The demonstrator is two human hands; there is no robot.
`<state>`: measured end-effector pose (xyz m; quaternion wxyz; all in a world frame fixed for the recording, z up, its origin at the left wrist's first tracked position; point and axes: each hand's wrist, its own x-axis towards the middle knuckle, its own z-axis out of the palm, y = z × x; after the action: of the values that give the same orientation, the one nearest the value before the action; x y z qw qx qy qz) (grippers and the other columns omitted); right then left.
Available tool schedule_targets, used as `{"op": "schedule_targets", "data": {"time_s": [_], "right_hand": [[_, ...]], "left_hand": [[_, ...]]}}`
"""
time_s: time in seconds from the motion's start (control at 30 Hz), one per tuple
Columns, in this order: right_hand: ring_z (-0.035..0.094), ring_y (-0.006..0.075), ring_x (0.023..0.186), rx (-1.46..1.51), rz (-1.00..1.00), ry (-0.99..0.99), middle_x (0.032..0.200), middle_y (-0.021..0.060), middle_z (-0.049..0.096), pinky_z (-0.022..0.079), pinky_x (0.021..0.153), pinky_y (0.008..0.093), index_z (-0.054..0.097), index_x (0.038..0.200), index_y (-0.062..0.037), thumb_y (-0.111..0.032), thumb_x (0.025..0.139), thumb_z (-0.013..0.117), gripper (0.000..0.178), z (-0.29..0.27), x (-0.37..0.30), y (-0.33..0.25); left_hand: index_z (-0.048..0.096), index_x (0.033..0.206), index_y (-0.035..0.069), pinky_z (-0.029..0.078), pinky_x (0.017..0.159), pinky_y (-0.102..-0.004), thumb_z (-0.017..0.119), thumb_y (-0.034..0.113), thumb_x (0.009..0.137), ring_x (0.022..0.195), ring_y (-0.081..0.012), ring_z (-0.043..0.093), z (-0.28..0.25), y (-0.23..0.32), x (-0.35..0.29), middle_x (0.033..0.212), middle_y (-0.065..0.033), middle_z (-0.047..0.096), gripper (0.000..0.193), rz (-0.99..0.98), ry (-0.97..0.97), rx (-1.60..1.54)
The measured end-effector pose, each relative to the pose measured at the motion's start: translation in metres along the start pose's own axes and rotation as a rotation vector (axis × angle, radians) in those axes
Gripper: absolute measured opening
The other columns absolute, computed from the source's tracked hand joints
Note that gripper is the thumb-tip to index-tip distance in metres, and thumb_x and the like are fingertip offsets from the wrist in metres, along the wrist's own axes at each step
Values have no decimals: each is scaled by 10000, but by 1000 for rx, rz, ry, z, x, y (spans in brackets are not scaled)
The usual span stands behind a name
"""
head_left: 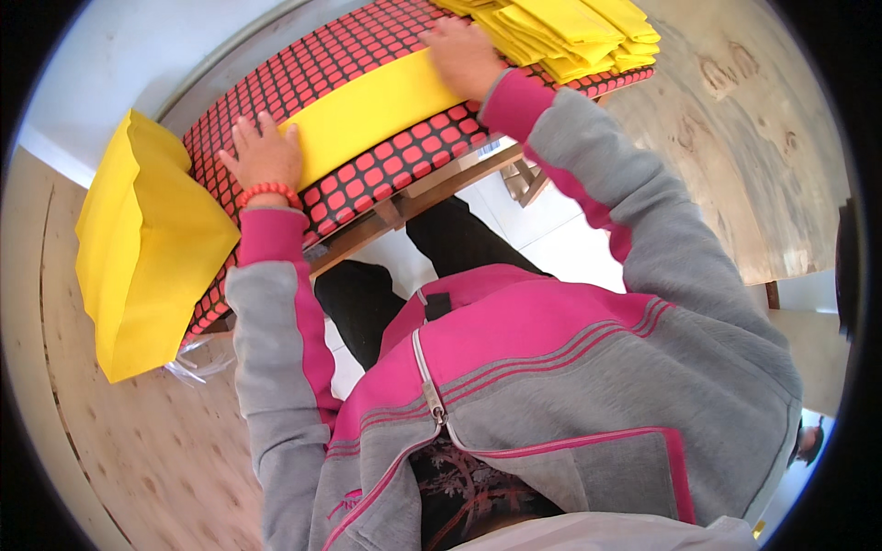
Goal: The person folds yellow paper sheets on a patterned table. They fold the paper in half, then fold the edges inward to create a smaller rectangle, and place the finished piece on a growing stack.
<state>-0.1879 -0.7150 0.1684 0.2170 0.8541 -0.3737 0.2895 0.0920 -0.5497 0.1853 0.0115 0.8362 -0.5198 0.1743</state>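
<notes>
A long, flat strip of folded yellow fabric [367, 106] lies across a padded surface covered in pink-and-black patterned cloth [367, 188]. My left hand [264, 158], with a red bead bracelet at the wrist, rests palm down at the strip's left end, fingers spread. Over the right end lies my right hand [462, 60], also palm down and stretched out, its fingertips partly hard to make out. Just beyond it sits a stack of folded yellow fabric pieces [570, 37]. To the left of my left hand, a larger yellow fabric sheet [147, 248] drapes over the surface's end.
Wooden tabletops stand on the right [735, 138] and at the lower left [156, 450]. Under the padded surface runs a wooden frame bar [423, 211], close to my knees. Clear plastic strands [197, 365] hang below the draped sheet.
</notes>
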Motion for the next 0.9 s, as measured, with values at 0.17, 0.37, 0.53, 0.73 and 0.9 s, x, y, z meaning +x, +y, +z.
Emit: {"op": "schedule_targets", "data": {"time_s": [0.17, 0.37, 0.53, 0.73, 0.9], "right_hand": [[603, 314, 1133, 408, -132, -360, 1146, 139, 656, 474, 969, 464, 655, 1175, -47, -179, 928, 562, 295, -2, 31, -90], [609, 302, 1123, 322, -125, -126, 1160, 137, 656, 489, 945, 465, 675, 1153, -75, -187, 933, 533, 285, 18, 5, -24], [576, 331, 1192, 296, -2, -207, 1268, 154, 620, 465, 986, 475, 629, 1230, -36, -261, 1013, 476, 348, 10, -3, 16], [626, 330, 1101, 307, 79, -246, 1141, 156, 663, 491, 936, 461, 677, 1157, -39, -445, 980, 545, 462, -14, 7, 18], [651, 336, 988, 178, 26, -228, 1030, 162, 675, 496, 868, 447, 703, 1042, -38, -541, 921, 615, 525, -65, -23, 10]], "left_hand": [[412, 1523, 96, 273, 1140, -648, 463, 418, 1046, 1478, -380, 335, -1, 64, -17, 1591, -205, 361, 578, 444, 130, -408], [417, 1519, 84, 251, 1165, -627, 462, 514, 1022, 1494, -363, 315, 6, -1, -30, 1608, -207, 343, 658, 182, -38, -269], [403, 1525, 52, 238, 1177, -615, 430, 527, 1033, 1496, -380, 304, 17, -30, -32, 1601, -237, 340, 684, 34, -40, -262], [458, 1484, 5, 237, 1182, -597, 482, 411, 1053, 1494, -381, 304, -25, -14, -51, 1582, -248, 367, 592, 121, 178, -301], [646, 1286, -31, 455, 1022, -285, 536, 159, 1039, 1192, -170, 618, -58, 29, -153, 1264, -104, 683, 331, 329, -387, -1760]]}}
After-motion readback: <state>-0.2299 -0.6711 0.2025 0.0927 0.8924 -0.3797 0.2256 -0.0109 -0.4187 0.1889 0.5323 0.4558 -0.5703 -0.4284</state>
